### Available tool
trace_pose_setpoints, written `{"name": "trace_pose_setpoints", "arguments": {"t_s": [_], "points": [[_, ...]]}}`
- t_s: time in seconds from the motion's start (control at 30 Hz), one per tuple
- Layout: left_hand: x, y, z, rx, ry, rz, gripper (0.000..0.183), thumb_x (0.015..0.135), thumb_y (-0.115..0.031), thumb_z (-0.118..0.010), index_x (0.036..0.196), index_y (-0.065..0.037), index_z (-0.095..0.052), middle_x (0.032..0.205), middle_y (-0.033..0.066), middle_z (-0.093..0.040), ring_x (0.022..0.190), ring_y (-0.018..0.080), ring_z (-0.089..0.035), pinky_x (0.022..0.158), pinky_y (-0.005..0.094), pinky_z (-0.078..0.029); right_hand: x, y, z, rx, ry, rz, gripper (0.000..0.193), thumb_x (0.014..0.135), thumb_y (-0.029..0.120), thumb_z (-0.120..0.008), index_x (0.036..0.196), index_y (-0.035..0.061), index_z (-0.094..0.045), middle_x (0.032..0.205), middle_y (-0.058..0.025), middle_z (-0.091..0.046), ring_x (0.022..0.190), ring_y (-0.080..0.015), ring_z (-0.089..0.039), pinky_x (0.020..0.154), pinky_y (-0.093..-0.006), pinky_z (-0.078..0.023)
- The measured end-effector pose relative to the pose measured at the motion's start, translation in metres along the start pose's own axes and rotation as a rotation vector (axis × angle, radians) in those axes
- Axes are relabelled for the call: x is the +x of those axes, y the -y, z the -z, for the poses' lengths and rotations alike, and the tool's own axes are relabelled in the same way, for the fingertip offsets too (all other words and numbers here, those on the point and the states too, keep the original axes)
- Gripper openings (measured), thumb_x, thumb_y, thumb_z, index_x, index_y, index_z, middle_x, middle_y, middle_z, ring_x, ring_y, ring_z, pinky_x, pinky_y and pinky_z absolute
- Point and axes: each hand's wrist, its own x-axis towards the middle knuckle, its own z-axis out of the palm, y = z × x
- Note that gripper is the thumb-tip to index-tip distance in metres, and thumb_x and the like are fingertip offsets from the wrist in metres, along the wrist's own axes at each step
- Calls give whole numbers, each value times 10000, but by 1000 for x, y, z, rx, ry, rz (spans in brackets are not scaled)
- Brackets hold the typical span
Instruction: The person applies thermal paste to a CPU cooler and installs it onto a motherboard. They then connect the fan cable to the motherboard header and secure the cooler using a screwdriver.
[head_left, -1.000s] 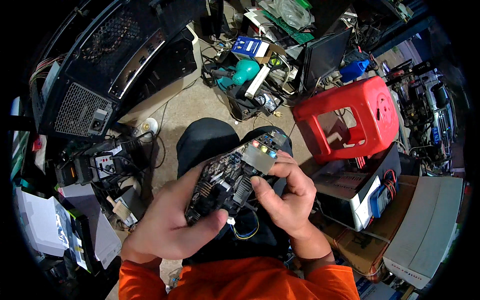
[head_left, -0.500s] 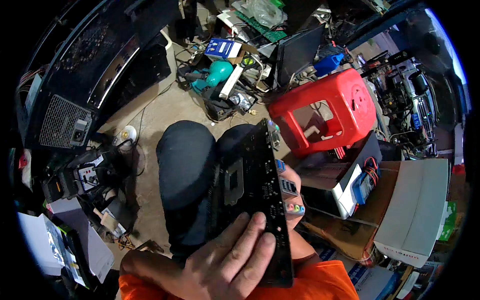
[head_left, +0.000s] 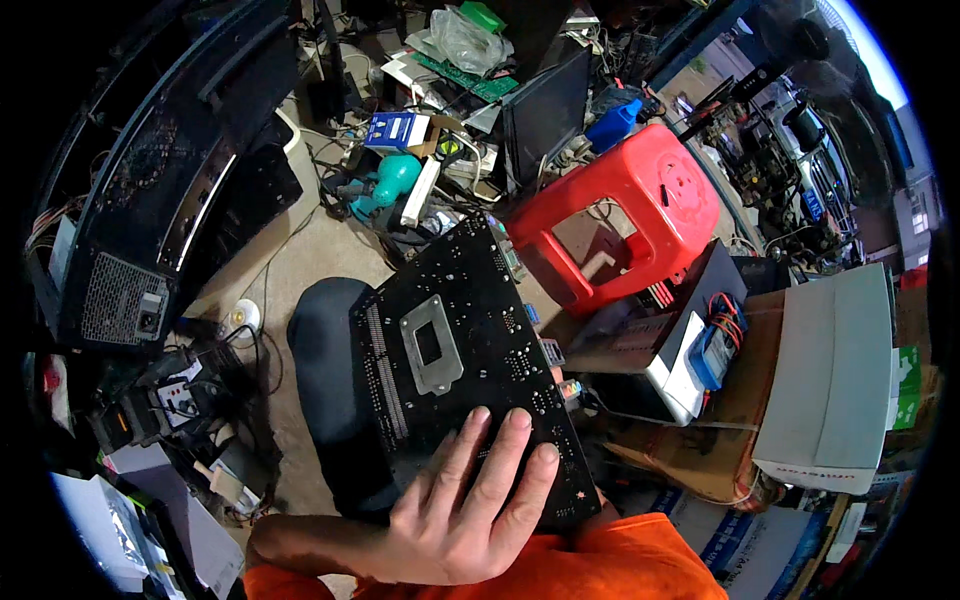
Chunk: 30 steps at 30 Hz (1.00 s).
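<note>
A black computer motherboard (head_left: pixel 490 340) lies tilted above my lap, its solder side facing up. A metal CPU backplate (head_left: pixel 432 345) with a square opening is fixed to it, and the port connectors (head_left: pixel 553 352) stick out along its right edge. Across the lower part of the board, my left hand (head_left: pixel 465 500) rests with fingers stretched and spread, palm down. My right hand is almost wholly hidden beneath the board; only a bit of my right forearm (head_left: pixel 604 510) shows by the lower right corner, so its grip cannot be made out.
A red plastic stool (head_left: pixel 640 220) lies on its side beyond the board. At right are a blue multimeter (head_left: pixel 713 355) and a white box (head_left: pixel 825 385). A computer case (head_left: pixel 130 270) stands at left; a teal tool (head_left: pixel 390 182) and other clutter lie ahead.
The motherboard has turned from nearly edge-on to showing its solder side more fully. My left hand's fingers have spread on it, and the right hand has gone out of sight behind it.
</note>
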Motion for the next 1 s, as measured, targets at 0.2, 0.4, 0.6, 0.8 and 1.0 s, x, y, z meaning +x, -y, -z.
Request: {"name": "trace_pose_setpoints", "arguments": {"t_s": [0.2,0.4,0.6,0.8,1.0], "points": [[6,-5,-8,23,27,-12,301,929,-136,-617,1217,-65,-664,1191,176,-679,1042,337,-683,723,312,-602,8,-2,2,18,-13,24,302,963,259,-632,1062,-26,-640,1374,-276,-501,1237,-384,-546,1036,-490,-439],[6,-14,-17,2,14,18,318,946,-149,-591,1248,-67,-650,1241,168,-656,1069,346,-667,746,312,-601,13,-4,3,28,-20,35,284,956,248,-637,1050,-20,-637,1359,-278,-509,1233,-387,-549,1036,-496,-439],[6,-18,-19,-8,59,-7,353,973,-188,-547,1297,-71,-625,1276,163,-638,1122,354,-636,750,311,-599,15,-6,2,36,-23,33,265,950,236,-643,1037,-14,-634,1344,-280,-517,1230,-391,-551,1037,-501,-439],[14,-26,-18,-65,116,54,444,996,-348,-525,1308,-43,-609,1304,183,-613,1165,367,-607,799,328,-586,13,-5,-4,37,-23,28,248,943,225,-649,1025,-8,-630,1329,-281,-525,1226,-394,-554,1037,-506,-439],[24,-27,-20,26,160,21,378,963,-184,-516,1265,22,-613,1267,229,-619,1158,398,-610,821,339,-575,-2,-6,-13,59,-25,27,230,936,213,-654,1013,-3,-627,1314,-283,-533,1223,-398,-556,1037,-512,-439]]}}
